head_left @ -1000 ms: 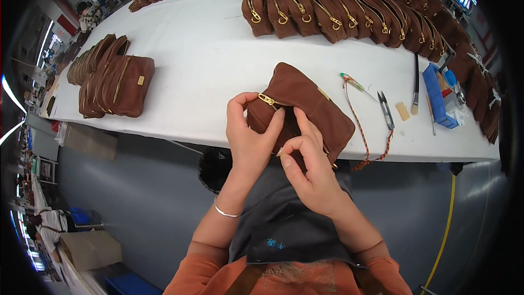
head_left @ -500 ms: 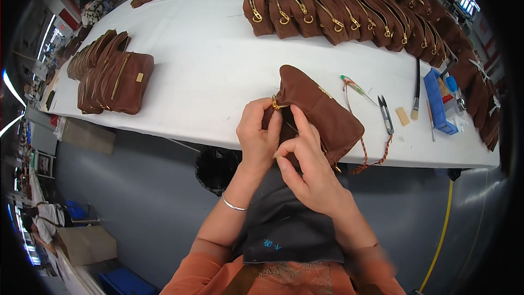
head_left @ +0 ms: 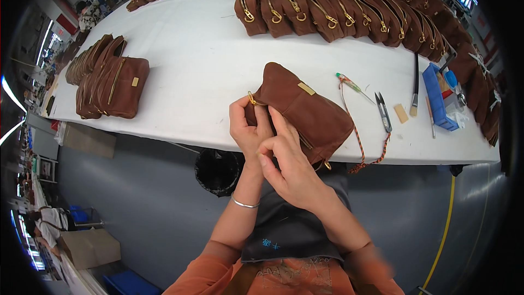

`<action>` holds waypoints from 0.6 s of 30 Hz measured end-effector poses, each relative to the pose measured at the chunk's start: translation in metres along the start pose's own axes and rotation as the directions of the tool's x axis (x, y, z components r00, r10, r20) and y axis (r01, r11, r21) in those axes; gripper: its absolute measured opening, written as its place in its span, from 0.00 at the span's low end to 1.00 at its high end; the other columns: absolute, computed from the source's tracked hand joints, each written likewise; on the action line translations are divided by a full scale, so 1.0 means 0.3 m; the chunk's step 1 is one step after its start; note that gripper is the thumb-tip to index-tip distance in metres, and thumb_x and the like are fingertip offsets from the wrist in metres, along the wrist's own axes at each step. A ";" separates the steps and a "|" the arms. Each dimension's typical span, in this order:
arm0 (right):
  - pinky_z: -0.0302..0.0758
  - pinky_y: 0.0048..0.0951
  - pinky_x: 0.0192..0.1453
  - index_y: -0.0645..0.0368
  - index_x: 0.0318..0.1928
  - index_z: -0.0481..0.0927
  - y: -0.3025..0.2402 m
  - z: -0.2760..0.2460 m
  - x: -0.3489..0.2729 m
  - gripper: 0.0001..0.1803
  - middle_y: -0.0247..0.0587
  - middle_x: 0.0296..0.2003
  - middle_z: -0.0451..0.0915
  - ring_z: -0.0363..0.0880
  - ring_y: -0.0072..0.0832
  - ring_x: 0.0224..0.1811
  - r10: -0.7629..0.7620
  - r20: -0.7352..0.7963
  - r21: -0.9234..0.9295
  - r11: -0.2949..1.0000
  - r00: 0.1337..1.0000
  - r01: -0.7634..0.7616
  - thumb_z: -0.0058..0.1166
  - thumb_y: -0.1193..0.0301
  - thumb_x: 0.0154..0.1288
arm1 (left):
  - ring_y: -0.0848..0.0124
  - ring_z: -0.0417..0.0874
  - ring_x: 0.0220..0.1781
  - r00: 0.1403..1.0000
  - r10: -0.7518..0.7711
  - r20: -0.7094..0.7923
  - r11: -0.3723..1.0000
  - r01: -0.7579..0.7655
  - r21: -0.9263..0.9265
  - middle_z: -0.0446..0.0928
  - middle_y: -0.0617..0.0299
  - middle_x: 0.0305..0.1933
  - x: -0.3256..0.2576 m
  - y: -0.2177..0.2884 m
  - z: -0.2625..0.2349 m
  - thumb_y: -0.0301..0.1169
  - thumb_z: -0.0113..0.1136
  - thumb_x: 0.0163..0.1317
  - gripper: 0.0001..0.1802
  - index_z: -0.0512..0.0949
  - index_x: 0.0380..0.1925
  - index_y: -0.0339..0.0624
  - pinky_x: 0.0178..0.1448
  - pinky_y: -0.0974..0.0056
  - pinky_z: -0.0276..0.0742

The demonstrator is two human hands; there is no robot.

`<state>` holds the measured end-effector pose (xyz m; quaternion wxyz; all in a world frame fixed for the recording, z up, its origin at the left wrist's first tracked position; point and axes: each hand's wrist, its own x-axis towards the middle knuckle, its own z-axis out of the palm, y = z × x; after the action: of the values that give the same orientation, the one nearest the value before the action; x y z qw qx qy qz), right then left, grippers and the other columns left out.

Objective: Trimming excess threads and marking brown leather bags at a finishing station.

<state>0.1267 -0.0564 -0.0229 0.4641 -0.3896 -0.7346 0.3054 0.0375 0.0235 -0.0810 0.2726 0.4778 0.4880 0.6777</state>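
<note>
A brown suede pouch [head_left: 311, 112] with a gold zipper and a small gold plate lies at the near edge of the white table [head_left: 196, 71]. My left hand [head_left: 248, 128] grips its left end by the gold zipper ring. My right hand [head_left: 289, 161] pinches the zipper edge along the pouch's near side, fingers closed on it. Both hands touch each other at the pouch's near corner.
A stack of like pouches [head_left: 106, 79] sits at the left, and a long row of them [head_left: 349, 13] lines the far side. To the right lie a braided cord [head_left: 357, 136], thread snips [head_left: 383, 112], a brush [head_left: 415, 84] and a blue tray [head_left: 439, 98]. A black bin [head_left: 218, 169] stands below the table.
The pouch and both hands have shifted slightly; the left hand has closed in on the zipper end and the right hand's fingers have slid along the zipper edge.
</note>
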 end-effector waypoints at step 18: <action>0.71 0.32 0.58 0.63 0.42 0.72 0.099 -0.169 0.066 0.05 0.66 0.70 0.56 0.68 0.40 0.67 0.025 -0.199 0.239 0.971 0.980 0.024 0.50 0.76 0.68 | 0.82 0.73 0.31 0.905 -0.094 0.415 0.995 0.075 0.062 0.76 0.66 0.32 0.047 0.109 -0.058 0.20 0.64 0.59 0.07 0.76 0.36 0.34 0.36 0.74 0.72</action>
<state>0.1767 -0.0200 -0.0187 0.5794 -0.3595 -0.6415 0.3515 0.0192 0.0159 -0.0466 0.3891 0.5958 0.4537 0.5365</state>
